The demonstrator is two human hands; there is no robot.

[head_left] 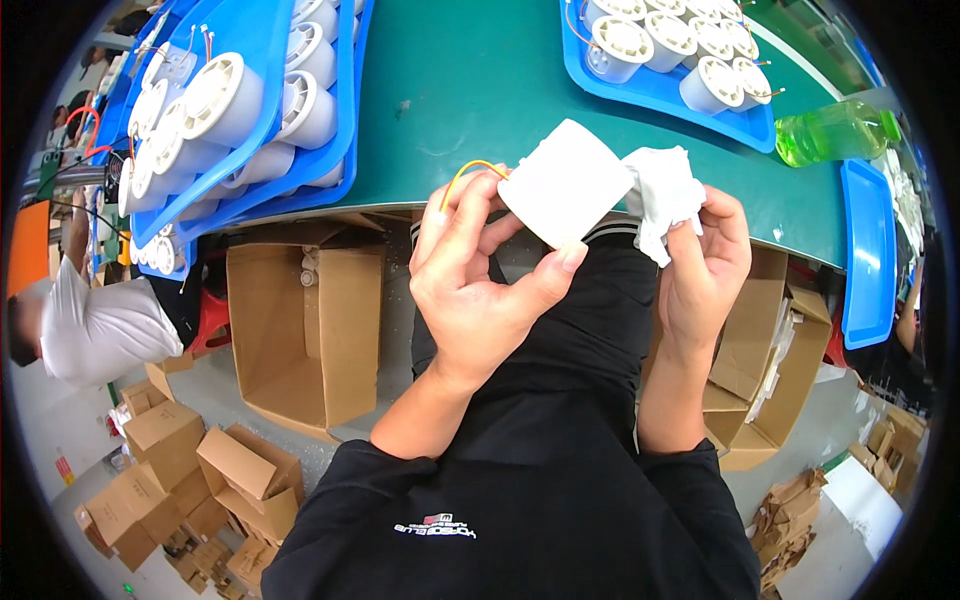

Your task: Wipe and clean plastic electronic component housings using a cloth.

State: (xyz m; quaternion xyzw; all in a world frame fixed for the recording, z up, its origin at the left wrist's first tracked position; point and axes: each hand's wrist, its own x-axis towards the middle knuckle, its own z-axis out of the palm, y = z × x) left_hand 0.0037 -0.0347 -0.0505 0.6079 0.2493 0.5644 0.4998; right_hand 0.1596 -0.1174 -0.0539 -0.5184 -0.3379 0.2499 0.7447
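My left hand (480, 270) grips a white plastic cylindrical housing (568, 183) above the near edge of the green table. A yellow-orange wire (462, 178) with a small white connector comes out of its left end and hangs over my fingers. In my right hand (708, 250) a crumpled white cloth (664, 192) is pinched between thumb and fingers. The cloth touches or nearly touches the right side of the housing. My left thumb lies along the housing's lower edge, and its other fingers are partly hidden behind it.
Stacked blue trays (346, 150) of similar white housings stand at the left; another blue tray (640, 105) of them is at the back right. A green bottle (835, 133) lies near an upright-leaning blue tray (868, 250). Cardboard boxes (275, 340) sit below the table. A person (110, 325) is at far left.
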